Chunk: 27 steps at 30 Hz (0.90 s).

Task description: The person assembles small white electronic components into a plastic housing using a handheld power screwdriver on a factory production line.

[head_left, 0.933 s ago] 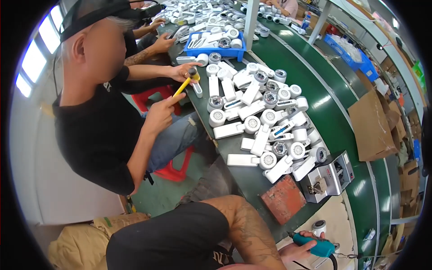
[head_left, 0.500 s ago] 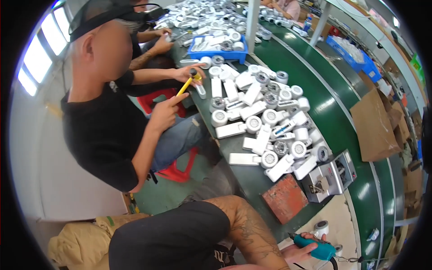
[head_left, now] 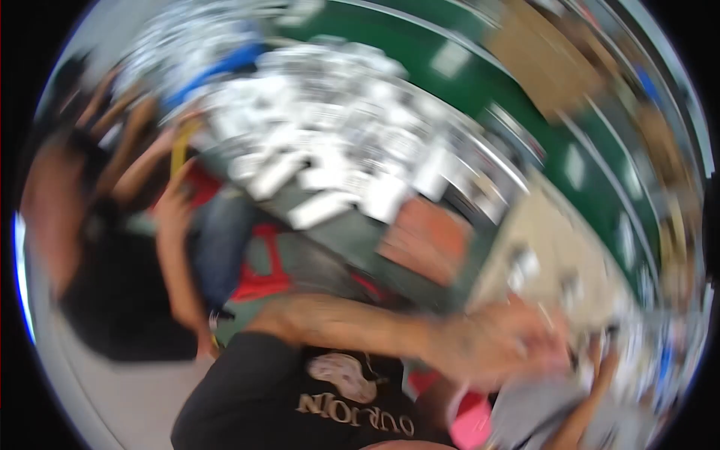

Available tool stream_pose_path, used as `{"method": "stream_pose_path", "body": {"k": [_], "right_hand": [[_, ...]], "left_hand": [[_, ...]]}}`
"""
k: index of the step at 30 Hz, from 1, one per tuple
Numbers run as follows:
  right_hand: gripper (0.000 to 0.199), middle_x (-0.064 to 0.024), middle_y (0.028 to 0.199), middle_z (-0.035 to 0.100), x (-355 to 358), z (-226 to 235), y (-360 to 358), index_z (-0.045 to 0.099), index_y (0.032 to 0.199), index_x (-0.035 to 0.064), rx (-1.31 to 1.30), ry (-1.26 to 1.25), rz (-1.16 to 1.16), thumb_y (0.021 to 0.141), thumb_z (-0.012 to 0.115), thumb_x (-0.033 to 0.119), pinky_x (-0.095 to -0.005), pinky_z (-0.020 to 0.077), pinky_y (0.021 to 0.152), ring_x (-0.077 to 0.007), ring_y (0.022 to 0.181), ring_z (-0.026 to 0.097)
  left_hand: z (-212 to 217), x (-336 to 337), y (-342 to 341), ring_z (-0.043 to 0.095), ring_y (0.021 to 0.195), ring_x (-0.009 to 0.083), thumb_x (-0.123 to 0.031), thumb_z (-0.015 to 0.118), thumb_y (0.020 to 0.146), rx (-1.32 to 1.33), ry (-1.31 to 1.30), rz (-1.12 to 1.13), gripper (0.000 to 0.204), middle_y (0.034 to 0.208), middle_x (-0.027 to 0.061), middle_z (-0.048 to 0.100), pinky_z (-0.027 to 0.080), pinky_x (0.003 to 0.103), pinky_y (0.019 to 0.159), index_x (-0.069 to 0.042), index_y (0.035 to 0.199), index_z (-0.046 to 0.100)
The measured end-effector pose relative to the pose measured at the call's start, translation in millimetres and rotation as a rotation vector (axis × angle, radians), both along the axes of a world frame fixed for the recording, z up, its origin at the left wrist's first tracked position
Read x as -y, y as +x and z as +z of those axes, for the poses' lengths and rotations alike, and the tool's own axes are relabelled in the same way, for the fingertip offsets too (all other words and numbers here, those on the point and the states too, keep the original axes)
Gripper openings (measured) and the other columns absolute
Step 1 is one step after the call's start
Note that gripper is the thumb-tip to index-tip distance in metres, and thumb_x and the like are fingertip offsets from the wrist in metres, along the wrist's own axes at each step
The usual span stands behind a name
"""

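The left hand (head_left: pixel 517 341) was blurred above the near right part of the scene; whether its fingers were clenched or released could not be told, nor could the right hand be made out in the smear; a white part (head_left: pixel 523 266) lay just beyond, on a beige sheet (head_left: pixel 551 225); left of that sheet, a reddish block (head_left: pixel 427 240) sat on the bench (head_left: pixel 349 244), near heaped white devices (head_left: pixel 322 124); a co-worker at left held a yellow tool (head_left: pixel 180 146).
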State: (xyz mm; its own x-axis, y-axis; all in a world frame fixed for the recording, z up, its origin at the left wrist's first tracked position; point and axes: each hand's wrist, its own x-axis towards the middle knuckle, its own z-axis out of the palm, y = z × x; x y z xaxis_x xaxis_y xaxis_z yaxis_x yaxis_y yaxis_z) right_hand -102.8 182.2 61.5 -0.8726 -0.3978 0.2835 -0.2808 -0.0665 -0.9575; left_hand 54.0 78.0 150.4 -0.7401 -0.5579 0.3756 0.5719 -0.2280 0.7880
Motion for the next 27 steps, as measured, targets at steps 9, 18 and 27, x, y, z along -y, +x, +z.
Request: {"method": "stream_pose_path", "body": {"k": [9, 18, 27], "right_hand": [[0.067, -0.01, 0.084, 0.062, -37, -15, 27, 0.054, 0.125, -0.01, 0.13, -0.033, 0.431, 0.093, 0.067, 0.047, -0.0329, 0.0487, 0.073, -0.02, 0.081, 0.061], [0.058, -0.0153, 0.11, 0.068, -64, -45, 39, 0.056, 0.124, -0.004, 0.194, 0.003, 0.279, 0.093, 0.068, 0.044, -0.0326, 0.0515, 0.078, -0.0219, 0.088, 0.067], [0.07, -0.0073, 0.083, 0.054, -19, -26, 44, 0.046, 0.133, -0.0076, 0.147, -0.047, 0.414, 0.098, 0.056, 0.052, -0.0327, 0.0448, 0.077, -0.0196, 0.078, 0.053]], "left_hand": [[-120, 26, -84, 0.06, 0.061, 0.0187, -0.036, 0.07, 0.091, 0.73, -0.566, 0.47, 0.037, 0.071, 0.0069, 0.061, 0.05, 0.033, 0.056, 0.0, 0.096, 0.06], [-144, 39, -107, 0.073, 0.085, 0.034, -0.059, 0.064, 0.083, 1.183, -0.833, 0.281, 0.056, 0.089, 0.0191, 0.073, 0.057, 0.048, 0.073, -0.005, 0.096, 0.07], [-170, 27, -97, 0.067, 0.087, 0.0344, -0.023, 0.062, 0.08, 0.966, -0.813, 0.567, 0.033, 0.096, 0.0157, 0.067, 0.055, 0.047, 0.07, 0.0, 0.104, 0.062]]}}
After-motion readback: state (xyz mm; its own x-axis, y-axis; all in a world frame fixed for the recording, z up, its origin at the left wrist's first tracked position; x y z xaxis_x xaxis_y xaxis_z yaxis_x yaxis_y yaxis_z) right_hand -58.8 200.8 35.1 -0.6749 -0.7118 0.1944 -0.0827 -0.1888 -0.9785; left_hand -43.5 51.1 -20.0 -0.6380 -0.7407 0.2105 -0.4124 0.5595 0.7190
